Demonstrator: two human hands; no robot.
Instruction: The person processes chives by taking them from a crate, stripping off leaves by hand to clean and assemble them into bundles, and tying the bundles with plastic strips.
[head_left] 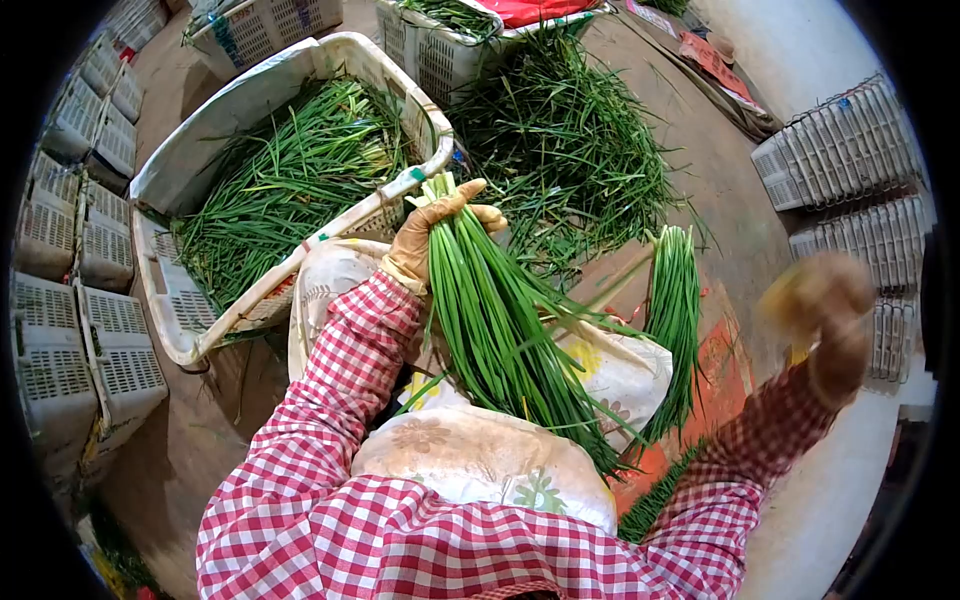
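Observation:
Gloved in tan, my left hand [412,240] is wrapped round a bunch of garlic chives [495,310] near its pale cut ends. The long green leaves hang down to the right across my lap, over a pale flowered apron [470,460]. Out at the right, my right hand [825,305] is raised and smeared by motion, also in a tan glove. Whether its fingers hold anything cannot be made out. Between my hands another chive bundle [674,320] rests with its pale ends toward the top of the view, on an orange-red sheet [728,365].
A large white plastic crate [170,325] of loose chives stands at my left. Beyond my hands lies a loose heap of greens [570,150]. More baskets [440,55] stand behind. Stacked crates line the left side [120,340] and the right wall [845,150].

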